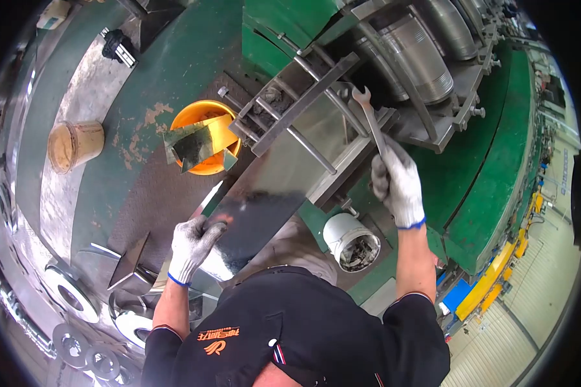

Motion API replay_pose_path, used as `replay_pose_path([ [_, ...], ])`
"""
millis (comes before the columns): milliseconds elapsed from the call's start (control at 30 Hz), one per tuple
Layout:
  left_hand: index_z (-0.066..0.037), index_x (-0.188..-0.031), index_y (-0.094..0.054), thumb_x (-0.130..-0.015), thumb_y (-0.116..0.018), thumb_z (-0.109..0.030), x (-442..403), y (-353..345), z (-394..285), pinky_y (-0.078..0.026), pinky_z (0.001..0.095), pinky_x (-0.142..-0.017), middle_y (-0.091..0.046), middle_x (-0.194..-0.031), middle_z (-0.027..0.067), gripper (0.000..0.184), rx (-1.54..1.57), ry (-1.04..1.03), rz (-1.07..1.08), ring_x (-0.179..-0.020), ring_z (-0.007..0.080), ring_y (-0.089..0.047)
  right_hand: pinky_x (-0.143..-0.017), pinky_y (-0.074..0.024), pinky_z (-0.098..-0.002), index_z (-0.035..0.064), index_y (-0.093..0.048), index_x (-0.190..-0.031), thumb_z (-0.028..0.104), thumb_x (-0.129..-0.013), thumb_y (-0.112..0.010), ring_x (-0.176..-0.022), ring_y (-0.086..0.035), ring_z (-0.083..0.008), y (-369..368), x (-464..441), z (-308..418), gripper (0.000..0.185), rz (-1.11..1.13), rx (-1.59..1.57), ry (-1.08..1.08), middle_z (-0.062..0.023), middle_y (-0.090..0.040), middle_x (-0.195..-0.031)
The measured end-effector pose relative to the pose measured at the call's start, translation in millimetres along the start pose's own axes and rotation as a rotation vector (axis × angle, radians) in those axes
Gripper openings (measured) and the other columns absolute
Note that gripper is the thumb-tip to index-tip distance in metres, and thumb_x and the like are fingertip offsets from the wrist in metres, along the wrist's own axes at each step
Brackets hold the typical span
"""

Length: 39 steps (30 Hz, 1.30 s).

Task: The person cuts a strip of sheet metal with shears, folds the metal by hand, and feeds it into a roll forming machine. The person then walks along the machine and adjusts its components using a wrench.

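My left hand (196, 244), in a white glove with a blue cuff, is at the left edge of a shiny metal sheet (265, 193), its fingers curled at that edge. My right hand (399, 180), gloved the same way, is closed around the lower part of an open-end wrench (370, 120), whose jaws point up and away. The wrench is over the right side of a metal frame with crossing rods (295, 133). The sheet runs beneath this frame towards large steel rollers (416, 61).
An orange bucket (233, 149) with metal pieces stands left of the frame. A white bucket (352, 240) of scraps is near my right forearm. A tan tub (75, 146) and metal rings (71, 293) lie left. Green machine panels (490, 187) rise at the right.
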<state>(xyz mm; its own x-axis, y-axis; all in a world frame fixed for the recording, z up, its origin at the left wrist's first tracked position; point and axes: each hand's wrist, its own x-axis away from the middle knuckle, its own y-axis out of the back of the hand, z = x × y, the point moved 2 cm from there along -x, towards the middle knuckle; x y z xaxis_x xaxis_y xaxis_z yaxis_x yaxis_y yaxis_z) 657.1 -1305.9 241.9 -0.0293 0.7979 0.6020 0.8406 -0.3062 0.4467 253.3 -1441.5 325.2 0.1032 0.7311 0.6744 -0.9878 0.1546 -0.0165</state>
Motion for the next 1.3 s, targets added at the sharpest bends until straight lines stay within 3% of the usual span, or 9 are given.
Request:
replay_pose_path([
  [133, 0.000, -0.078, -0.072, -0.088, -0.078, -0.036, -26.0, -13.4, 8.8, -0.048, 0.0371, -0.054, -0.060, -0.062, 0.0187, 0.038, -0.070, -0.112, -0.030, -0.052, 0.0223, -0.062, -0.036, -0.0227, -0.0229, 0.0136, -0.052, -0.097, 0.031, -0.106, -0.059, -0.044, -0.034, -0.0053, -7.9, -47.5, 5.4, 0.021, 0.087, -0.113, -0.092, 0.0040, -0.044, -0.068],
  [367, 0.002, -0.076, -0.069, -0.093, -0.069, -0.017, -35.1, -12.5, -28.3, -0.044, 0.0283, -0.053, -0.064, -0.064, 0.0041, 0.025, 0.096, -0.305, 0.069, -0.057, 0.0087, -0.057, -0.037, -0.0235, -0.0214, 0.0028, -0.066, -0.120, 0.031, -0.106, -0.056, -0.043, -0.033, -0.0032, -8.9, -39.3, 11.3, 0.033, 0.108, -0.001, -0.094, 0.0072, -0.043, -0.066],
  [633, -0.003, -0.085, -0.072, -0.095, -0.067, -0.041, -98.9, -52.1, -85.7, -0.052, 0.0419, -0.062, -0.065, -0.072, 0.0213, 0.040, 0.003, -0.264, 0.048, -0.063, 0.0370, -0.066, -0.046, -0.0443, -0.0285, -0.0021, -0.052, -0.135, 0.026, -0.104, -0.057, -0.051, -0.052, -0.0132, 16.2, 5.6, -39.0, 0.042, 0.041, -0.083, 0.269, -0.0026, -0.055, -0.069],
  [833, -0.001, -0.096, -0.071, -0.092, -0.068, -0.031, -84.0, -36.4, -62.8, -0.049, 0.0359, -0.066, -0.065, -0.074, 0.0133, 0.030, 0.084, -0.207, 0.110, -0.067, 0.0217, -0.062, -0.075, -0.0586, -0.0369, -0.0020, -0.067, -0.087, 0.005, -0.076, -0.061, -0.079, -0.071, -0.0234, 5.2, 89.8, -106.1, 0.014, 0.200, 0.068, -0.011, -0.0128, -0.072, -0.086],
  [967, -0.002, -0.105, -0.074, -0.087, -0.073, -0.017, -64.7, -36.3, -2.0, -0.054, 0.0296, -0.080, -0.076, -0.098, 0.0075, 0.023, 0.217, -0.212, 0.186, -0.086, 0.0117, -0.067, -0.084, -0.0567, -0.0300, 0.0032, -0.072, -0.118, 0.010, -0.092, -0.062, -0.092, -0.068, -0.0129, -29.9, 90.7, -184.2, 0.029, 0.368, 0.194, -0.257, -0.0052, -0.073, -0.102],
  [1000, 0.000, -0.101, -0.072, -0.090, -0.072, -0.013, -66.7, -44.8, 7.8, -0.053, 0.0280, -0.078, -0.076, -0.096, 0.0074, 0.017, 0.284, -0.160, 0.167, -0.083, 0.0107, -0.066, -0.084, -0.0562, -0.0312, 0.0045, -0.072, -0.121, 0.014, -0.093, -0.068, -0.092, -0.068, -0.0124, -41.3, 75.5, -222.7, 0.029, 0.351, 0.283, 0.305, -0.0055, -0.074, -0.104],
  [1033, 0.001, -0.096, -0.070, -0.094, -0.071, -0.010, -64.0, -49.5, -3.8, -0.051, 0.0265, -0.072, -0.072, -0.087, 0.0040, 0.012, 0.409, -0.113, 0.143, -0.077, 0.0086, -0.061, -0.085, -0.0554, -0.0334, 0.0053, -0.070, -0.124, 0.023, -0.093, -0.074, -0.093, -0.068, -0.0135, -56.0, 74.6, -216.9, 0.036, 0.328, 0.406, 0.176, -0.0076, -0.074, -0.109],
  [1167, -0.001, -0.087, -0.065, -0.097, -0.072, -0.015, -71.6, -52.1, -21.1, -0.041, 0.0263, -0.062, -0.056, -0.076, -0.0043, 0.019, 0.400, -0.139, 0.079, -0.072, 0.0049, -0.047, -0.054, -0.0440, -0.0415, 0.0046, -0.066, -0.067, 0.045, -0.087, -0.082, -0.052, -0.056, -0.0197, -105.7, 49.8, -227.8, 0.048, 0.087, 0.490, 0.183, -0.0140, -0.060, -0.059],
  [1300, -0.001, -0.086, -0.065, -0.098, -0.071, -0.021, -85.6, -53.8, -30.1, -0.039, 0.0270, -0.062, -0.055, -0.077, -0.0053, 0.024, 0.409, -0.180, 0.162, -0.072, 0.0052, -0.046, -0.054, -0.0445, -0.0404, 0.0038, -0.071, -0.074, 0.038, -0.089, -0.081, -0.052, -0.052, -0.0176, -101.8, 41.2, -225.8, 0.038, 0.015, 0.569, 0.266, -0.0137, -0.062, -0.061],
])
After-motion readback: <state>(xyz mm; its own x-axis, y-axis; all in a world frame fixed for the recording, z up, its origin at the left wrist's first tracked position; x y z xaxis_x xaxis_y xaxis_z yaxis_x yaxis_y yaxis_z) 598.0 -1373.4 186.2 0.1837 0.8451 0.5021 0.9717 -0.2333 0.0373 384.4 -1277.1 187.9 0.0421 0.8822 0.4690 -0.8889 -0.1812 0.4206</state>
